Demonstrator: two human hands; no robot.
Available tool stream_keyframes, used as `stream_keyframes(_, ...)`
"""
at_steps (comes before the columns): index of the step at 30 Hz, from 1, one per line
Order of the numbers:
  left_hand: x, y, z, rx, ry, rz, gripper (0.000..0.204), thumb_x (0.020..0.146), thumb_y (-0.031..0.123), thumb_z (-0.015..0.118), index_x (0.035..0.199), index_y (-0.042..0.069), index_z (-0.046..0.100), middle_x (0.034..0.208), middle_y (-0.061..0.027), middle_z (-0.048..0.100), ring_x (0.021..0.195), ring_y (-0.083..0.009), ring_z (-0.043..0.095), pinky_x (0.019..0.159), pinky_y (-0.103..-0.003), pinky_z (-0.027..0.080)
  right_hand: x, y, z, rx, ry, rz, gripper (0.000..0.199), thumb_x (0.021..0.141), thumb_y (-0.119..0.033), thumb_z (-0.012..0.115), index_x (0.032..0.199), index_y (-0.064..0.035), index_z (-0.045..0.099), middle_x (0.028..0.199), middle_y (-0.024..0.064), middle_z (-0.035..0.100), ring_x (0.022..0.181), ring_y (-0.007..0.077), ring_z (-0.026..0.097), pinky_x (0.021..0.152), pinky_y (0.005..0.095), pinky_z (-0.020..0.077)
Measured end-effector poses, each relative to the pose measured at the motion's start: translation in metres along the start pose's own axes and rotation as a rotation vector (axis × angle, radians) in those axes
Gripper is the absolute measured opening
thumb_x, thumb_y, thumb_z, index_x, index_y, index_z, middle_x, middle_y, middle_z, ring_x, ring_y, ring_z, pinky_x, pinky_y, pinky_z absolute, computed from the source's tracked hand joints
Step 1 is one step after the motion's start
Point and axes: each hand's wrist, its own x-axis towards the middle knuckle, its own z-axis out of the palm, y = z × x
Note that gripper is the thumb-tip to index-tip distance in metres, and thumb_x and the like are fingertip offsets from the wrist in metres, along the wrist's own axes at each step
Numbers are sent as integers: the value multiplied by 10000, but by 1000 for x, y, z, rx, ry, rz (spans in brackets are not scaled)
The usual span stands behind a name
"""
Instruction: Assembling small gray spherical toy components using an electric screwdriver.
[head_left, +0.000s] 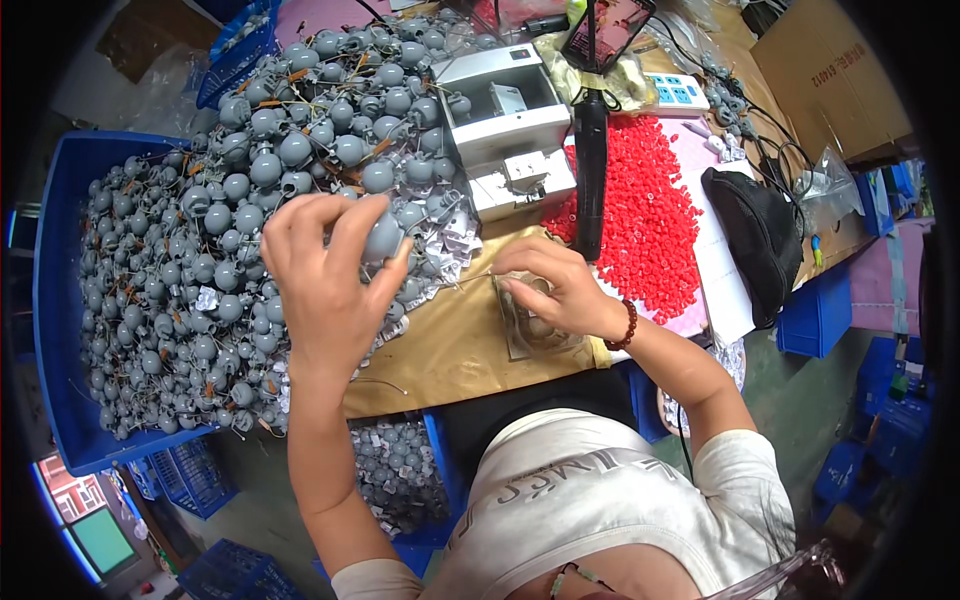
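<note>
My left hand point(335, 265) is closed around a grey ball-shaped part point(384, 238), with the thumb and fingers on its sides. A thin wire point(470, 279) runs from near that part toward my right hand point(560, 290), whose thumb and forefinger are pinched at the wire's end. Beneath the right hand lies a clear, shallow holder point(515, 335) on the tan table cover point(450, 360). Behind and left of my left hand, many similar grey balls with wires are heaped in a pile point(295, 150). Small white pieces point(455, 235) lie along the pile's edge.
A blue bin point(55, 290) full of grey balls stands at left. Ahead is a silver-white machine point(505, 110); beside it rises a black stand point(591, 180) holding a phone. Red caps point(655, 220), a black pouch point(755, 245), a power strip point(678, 93) and a cardboard box point(830, 75) lie right.
</note>
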Motion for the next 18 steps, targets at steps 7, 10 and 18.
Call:
stream_keyframes(7, -20, -3, 3, -291, 123, -69, 539, 671, 128, 930, 1135, 78, 660, 1087, -97, 575, 989, -278, 580, 835, -398, 497, 30, -9, 19, 51, -82, -15, 311, 909, -83, 710, 1208, -10, 666, 1231, 157, 655, 1161, 319, 632, 993, 406, 508)
stream_keyframes(10, -24, 1, 5, -313, 130, -70, 544, 674, 125, 936, 1132, 65, 649, 1081, -106, 575, 962, -272, 596, 815, -391, 510, 42, -11, 38, 142, -99, -35, 402, 918, -110, 711, 1297, -14, 618, 1287, 162, 636, 1218, 337, 601, 1044, 429, 482)
stream_keyframes(18, -40, -20, 26, -287, 51, -222, 462, 715, 73, 894, 1104, 31, 648, 1087, -118, 603, 1000, -279, 600, 867, -389, 498, 54, 24, 83, 102, -120, -27, 273, 890, -165, 737, 1130, -37, 715, 1120, 142, 701, 1089, 344, 617, 974, 421, 490)
